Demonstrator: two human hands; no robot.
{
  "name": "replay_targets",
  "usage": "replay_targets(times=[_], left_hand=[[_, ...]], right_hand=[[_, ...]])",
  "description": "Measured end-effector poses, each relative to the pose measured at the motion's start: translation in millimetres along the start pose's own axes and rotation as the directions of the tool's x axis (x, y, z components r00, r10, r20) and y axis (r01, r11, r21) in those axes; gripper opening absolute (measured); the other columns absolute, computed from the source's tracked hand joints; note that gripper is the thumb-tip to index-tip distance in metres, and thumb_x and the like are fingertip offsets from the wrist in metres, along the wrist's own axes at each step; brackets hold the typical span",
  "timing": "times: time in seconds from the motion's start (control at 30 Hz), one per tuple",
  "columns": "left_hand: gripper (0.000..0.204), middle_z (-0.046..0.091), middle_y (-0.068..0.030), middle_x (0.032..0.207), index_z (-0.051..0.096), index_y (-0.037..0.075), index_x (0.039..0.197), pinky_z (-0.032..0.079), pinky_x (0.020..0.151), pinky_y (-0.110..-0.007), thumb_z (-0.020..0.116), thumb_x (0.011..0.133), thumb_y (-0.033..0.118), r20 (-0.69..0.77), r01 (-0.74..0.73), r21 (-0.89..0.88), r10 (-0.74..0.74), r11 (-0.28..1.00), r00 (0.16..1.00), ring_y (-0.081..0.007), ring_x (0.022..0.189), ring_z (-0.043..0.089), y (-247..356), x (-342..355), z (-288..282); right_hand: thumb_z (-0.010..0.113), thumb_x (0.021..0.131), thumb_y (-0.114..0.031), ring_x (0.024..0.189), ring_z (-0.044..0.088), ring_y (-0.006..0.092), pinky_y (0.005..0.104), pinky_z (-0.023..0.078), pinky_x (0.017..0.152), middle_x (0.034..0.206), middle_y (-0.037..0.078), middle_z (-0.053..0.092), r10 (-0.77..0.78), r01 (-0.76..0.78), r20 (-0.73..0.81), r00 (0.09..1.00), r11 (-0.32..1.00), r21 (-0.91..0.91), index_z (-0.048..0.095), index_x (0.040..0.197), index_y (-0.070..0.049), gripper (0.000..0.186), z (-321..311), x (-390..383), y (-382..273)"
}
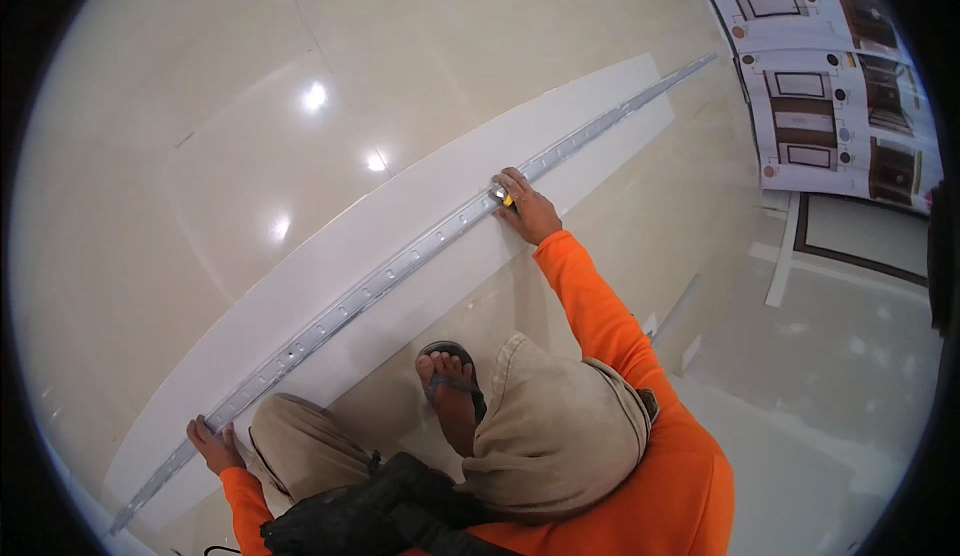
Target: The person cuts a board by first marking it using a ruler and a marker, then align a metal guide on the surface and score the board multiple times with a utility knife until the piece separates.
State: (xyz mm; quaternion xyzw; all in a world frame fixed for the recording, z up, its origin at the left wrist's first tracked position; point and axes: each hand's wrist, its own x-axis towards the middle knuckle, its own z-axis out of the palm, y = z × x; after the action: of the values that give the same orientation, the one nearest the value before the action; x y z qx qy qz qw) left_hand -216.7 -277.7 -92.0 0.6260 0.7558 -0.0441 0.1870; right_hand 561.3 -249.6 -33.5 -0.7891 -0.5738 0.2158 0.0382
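Note:
A long silver metal channel (345, 311) with a row of slots lies diagonally along a white board (590, 86) on the floor. Toward the lower left, my left hand (212, 446) is closed over the channel, its fingertips on the metal. Farther up and right, my right hand (532, 214) is closed around a small rounded silver, black and yellow tool (502, 196), pressed against the channel. Its exact kind is mostly hidden by the fingers. Both ends of the channel reach past the board.
Glossy beige tiles (250, 76) surround the board. My sandalled foot (452, 381) and bent knees sit close to its near edge. A printed display panel (800, 86) stands at the right, with a dark-framed pale panel (865, 236) below it.

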Motion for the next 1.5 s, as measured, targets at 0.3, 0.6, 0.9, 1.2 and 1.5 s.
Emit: replay_targets(times=[0.3,0.6,0.9,1.2,1.5], left_hand=[[0.069,0.035,-0.0163,0.145,0.043,0.006,0.139,0.034,0.114,-0.040,0.076,0.079,0.006,-0.004,-0.012,-0.066,0.012,0.998,1.000,-0.0337,0.137,0.036,-8.5,3.0,3.0],[0.069,0.036,-0.0191,0.144,0.044,0.005,0.139,0.034,0.113,-0.041,0.077,0.078,0.004,-0.041,-0.063,-0.074,0.060,0.995,0.997,-0.0359,0.136,0.038,-13.7,3.9,5.3],[0.070,0.036,-0.0183,0.144,0.046,0.004,0.138,0.033,0.115,-0.040,0.078,0.076,0.002,-0.022,-0.031,-0.105,0.029,0.994,0.999,-0.0350,0.137,0.037,-10.7,3.7,6.6],[0.068,0.036,-0.0193,0.145,0.046,0.002,0.137,0.032,0.115,-0.041,0.078,0.077,0.007,-0.005,-0.034,-0.092,0.033,0.995,0.999,-0.0361,0.137,0.036,-13.2,5.4,4.8],[0.066,0.036,-0.0200,0.145,0.046,0.002,0.137,0.032,0.115,-0.041,0.077,0.079,0.005,-0.021,-0.046,-0.086,0.044,0.995,0.999,-0.0365,0.137,0.036,-15.0,3.3,4.1]], right_hand=[[0.069,0.086,-0.018,0.105,0.061,0.0372,0.0464,0.052,0.089,0.143,0.005,0.043,-0.009,0.009,0.015,1.000,1.000,0.020,0.045,0.131,-0.016,0.052,-0.4,0.8,-6.8],[0.069,0.085,-0.011,0.108,0.059,0.0393,0.0492,0.052,0.090,0.143,0.006,0.040,0.023,-0.025,0.042,0.999,0.998,0.051,0.043,0.133,-0.013,0.056,3.8,2.5,-7.2],[0.068,0.085,-0.010,0.109,0.059,0.0413,0.0481,0.052,0.091,0.145,0.008,0.038,-0.001,-0.002,0.032,0.999,0.997,0.076,0.041,0.134,-0.013,0.057,3.7,0.1,-7.2],[0.069,0.085,-0.010,0.107,0.059,0.0426,0.0495,0.052,0.089,0.144,0.008,0.038,-0.007,0.006,0.013,1.000,0.996,0.084,0.041,0.132,-0.012,0.055,4.3,-0.7,-7.9],[0.067,0.085,-0.008,0.119,0.054,0.0393,0.0429,0.051,0.095,0.149,0.011,0.037,0.049,-0.053,0.054,0.997,0.996,0.068,0.040,0.137,-0.013,0.058,5.9,0.3,-11.6]])
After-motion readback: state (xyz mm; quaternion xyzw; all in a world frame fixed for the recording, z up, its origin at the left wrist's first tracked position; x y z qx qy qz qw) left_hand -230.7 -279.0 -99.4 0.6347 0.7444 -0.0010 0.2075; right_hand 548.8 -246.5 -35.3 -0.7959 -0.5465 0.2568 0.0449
